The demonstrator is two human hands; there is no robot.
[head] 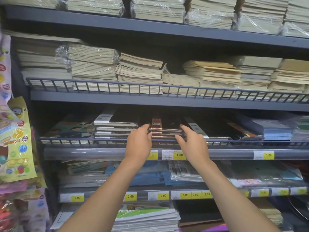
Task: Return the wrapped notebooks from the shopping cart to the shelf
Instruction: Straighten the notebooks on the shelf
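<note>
Left hand (138,139): reaching up from the lower frame, fingers (145,126) curling over the left end of the wrapped notebooks (165,129); thumb is hiding underneath.
Right hand (194,143): reaching in mirror fashion, fingers lying over the right end, thumb (178,137) pressing at the lower front corner.
Fingers state: both sets are clamping on the stack, one hand per end, nothing loose.
Risk, rail: the wire rail (83,140) is running just in front of and below the stack. If the front edge is dipping on release, it is likely catching the rail and tipping back out.
Risk, wrap: the plastic is looking slick, so the top books are probably sliding if the stack is tilting.
Risk, neighbours: the black-and-white stack (115,129) is sitting just beside on the left and the dark covers (217,129) just beside on the right. Pushing in crooked is likely shoving or riding over one of them.
Notebooks vs fingers: the stack is lying between the two hands, touching both, level, its near edge just behind the rail. It is already sitting on the shelf (100,154) or hovering just over it, cannot tell which.
Price tags (179,155): sitting on the shelf edge under the hands.
Farther up: beige notebook piles (140,72) are filling the shelf above.
Cart: not showing.
</note>
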